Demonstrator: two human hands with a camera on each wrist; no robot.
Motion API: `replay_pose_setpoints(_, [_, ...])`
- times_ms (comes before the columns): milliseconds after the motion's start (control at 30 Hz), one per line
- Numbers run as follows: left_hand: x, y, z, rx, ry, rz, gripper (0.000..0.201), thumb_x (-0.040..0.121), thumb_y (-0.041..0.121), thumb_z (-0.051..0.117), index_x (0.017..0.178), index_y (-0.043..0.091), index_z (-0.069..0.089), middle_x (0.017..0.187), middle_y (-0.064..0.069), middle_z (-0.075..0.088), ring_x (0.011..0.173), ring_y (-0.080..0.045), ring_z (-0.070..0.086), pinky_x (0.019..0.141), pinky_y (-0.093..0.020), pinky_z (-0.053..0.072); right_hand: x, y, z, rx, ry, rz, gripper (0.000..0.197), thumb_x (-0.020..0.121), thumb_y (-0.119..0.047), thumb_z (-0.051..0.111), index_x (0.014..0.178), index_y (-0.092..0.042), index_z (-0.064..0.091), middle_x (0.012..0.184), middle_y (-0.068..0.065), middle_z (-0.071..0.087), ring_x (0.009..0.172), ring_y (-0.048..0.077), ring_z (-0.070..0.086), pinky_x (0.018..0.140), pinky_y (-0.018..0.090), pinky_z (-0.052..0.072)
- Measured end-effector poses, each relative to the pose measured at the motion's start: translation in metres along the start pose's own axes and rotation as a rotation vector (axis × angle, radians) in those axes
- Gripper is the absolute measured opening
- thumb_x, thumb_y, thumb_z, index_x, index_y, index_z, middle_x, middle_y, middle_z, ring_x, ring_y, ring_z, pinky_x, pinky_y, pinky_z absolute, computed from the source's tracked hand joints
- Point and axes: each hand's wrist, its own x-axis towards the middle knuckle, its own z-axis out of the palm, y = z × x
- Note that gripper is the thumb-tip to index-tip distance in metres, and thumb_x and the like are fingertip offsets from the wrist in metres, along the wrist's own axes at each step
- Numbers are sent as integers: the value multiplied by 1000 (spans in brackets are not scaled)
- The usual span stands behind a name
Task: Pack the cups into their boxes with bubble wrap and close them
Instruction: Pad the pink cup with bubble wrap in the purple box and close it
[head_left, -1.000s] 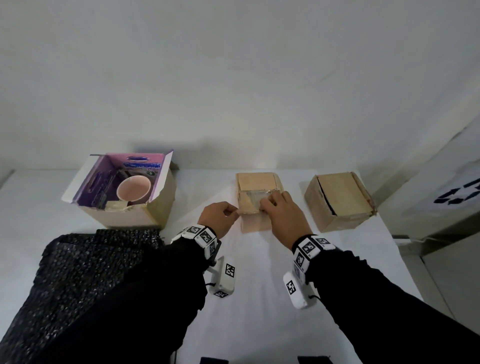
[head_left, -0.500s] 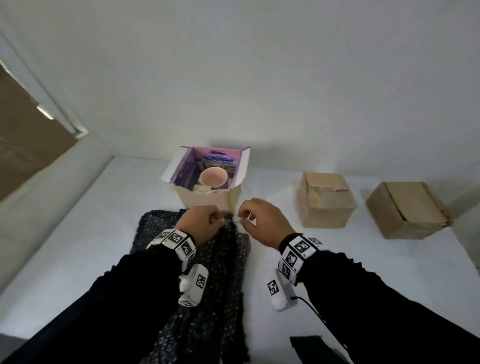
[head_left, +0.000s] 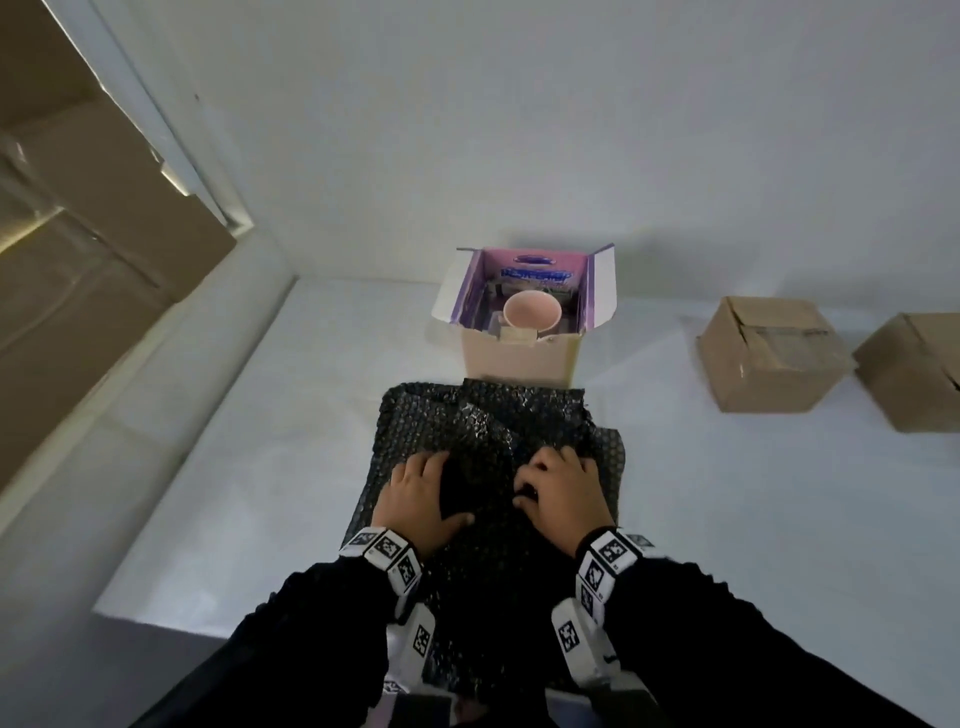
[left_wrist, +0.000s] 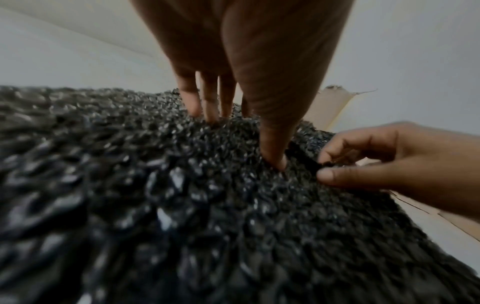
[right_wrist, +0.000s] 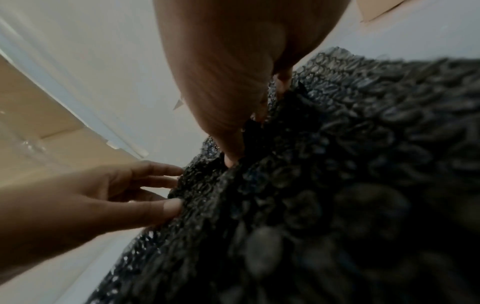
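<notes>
A sheet of black bubble wrap (head_left: 483, 431) lies crumpled on the white table, just in front of an open box (head_left: 519, 358) with a purple lining. A pink cup (head_left: 531, 310) stands upright inside that box. My left hand (head_left: 434, 486) presses straight fingers (left_wrist: 207, 109) and thumb down on the wrap (left_wrist: 155, 185). My right hand (head_left: 535, 483) sits close beside it, fingers curled. Its thumb and fingers (left_wrist: 327, 174) pinch a raised fold of the wrap (right_wrist: 337, 164). Both arms wear black sleeves and tagged wristbands.
Two closed brown cardboard boxes (head_left: 769, 358) (head_left: 914, 374) stand to the right on the white table (head_left: 260, 415). A wall runs behind the boxes. Large brown cardboard (head_left: 78, 234) leans at the far left. The table's near-left corner (head_left: 98, 608) drops off.
Both hands left the middle closed box, moved left and came down onto the bubble wrap. The head view swung left, putting the open box with the cup at centre.
</notes>
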Motion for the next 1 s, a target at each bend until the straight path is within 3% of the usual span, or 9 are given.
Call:
replay_pose_setpoints(200, [12,9,-17,-159,169,-97,113,63,84,55,149,23,16,144,-3,45,129,-27,44,108,-44,32,13,-14,-33,616,351,44,17,87,-36,62,87,-20,58,89,-3,57,86,16,54,79,33,45])
replay_pose_setpoints(333, [29,9,-33,-552,167,-94,43,77,48,73,105,16,66,90,-3,70,90,-24,66,73,-25,47,27,-17,-70,902,283,214,20,83,-29,72,79,-17,57,79,3,64,71,20,58,71,31,47])
replay_pose_setpoints(400, [35,9,-43,-751,167,-40,20,84,34,71,92,16,67,79,5,68,78,-14,65,69,-23,46,34,-12,-82,928,287,183,20,76,-23,72,78,-23,52,86,4,65,76,19,59,79,40,49])
replay_pose_setpoints(500, [43,13,-67,-782,107,126,25,92,28,62,114,16,62,105,3,69,97,-11,63,85,-24,46,44,-3,-100,947,122,34,50,74,-8,74,113,-28,51,122,-5,60,111,8,55,97,31,42])
replay_pose_setpoints(600, [51,23,-89,-648,62,318,29,97,20,53,125,14,58,112,6,63,105,-9,57,83,-13,37,53,3,-118,931,-122,-68,90,76,-6,77,145,-38,28,140,-8,52,126,8,49,106,22,34])
replay_pose_setpoints(700, [57,34,-105,-582,76,415,30,99,21,47,127,16,57,112,8,62,106,-11,58,81,-4,36,59,2,-128,835,-198,-65,69,80,-14,78,138,-30,46,130,-2,60,117,9,56,105,25,40])
replay_pose_setpoints(833, [65,36,-125,-491,1,430,51,78,57,67,119,28,61,104,8,70,98,-7,64,86,-21,47,66,1,-136,731,-85,10,28,89,-25,69,113,-11,67,107,4,71,99,16,66,94,32,48])
replay_pose_setpoints(933, [75,38,-139,-119,-14,399,33,82,47,69,95,18,62,85,2,61,86,-18,61,71,-26,40,74,4,-146,747,9,63,29,94,-28,60,121,-18,61,113,0,67,106,16,62,97,33,47])
replay_pose_setpoints(1000, [84,38,-146,-200,27,391,21,92,34,60,98,14,58,87,-1,59,87,-21,58,69,-25,34,79,8,-154,728,39,65,27,98,-28,55,124,-25,50,112,-8,63,103,10,60,88,21,44])
